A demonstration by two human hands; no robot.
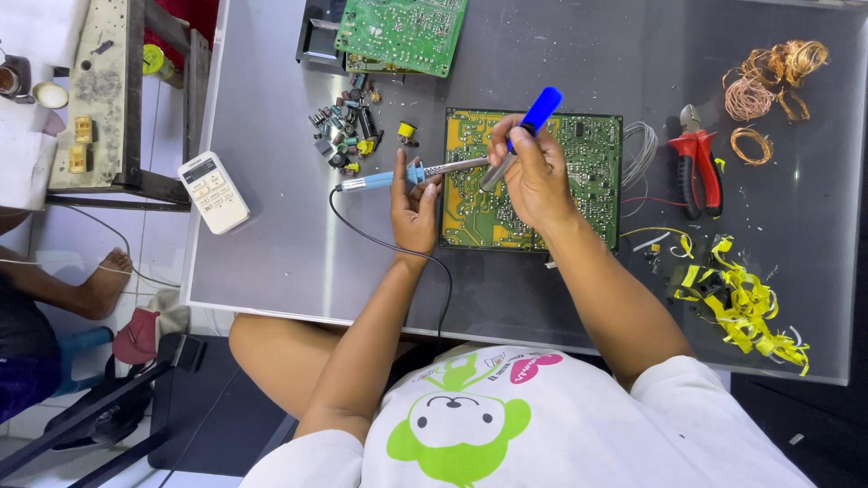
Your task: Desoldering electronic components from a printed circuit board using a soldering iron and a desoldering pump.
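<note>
left hand (414, 203): gripping iron (398, 176), tip over board (532, 181)
right hand (535, 172): closed on blue pump (529, 126), above board centre
board: flat on table (271, 244)
pliers (696, 167): right of board
loose parts (348, 131): left of board
remote (212, 192): far left of board

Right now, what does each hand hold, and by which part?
The left hand grips a soldering iron by its blue handle. The right hand holds a blue-topped desoldering pump around its barrel.

Two circuit boards (551, 181) (402, 34), one red pliers (696, 167), one remote control (212, 192), three copper wire coils (773, 86)
</note>
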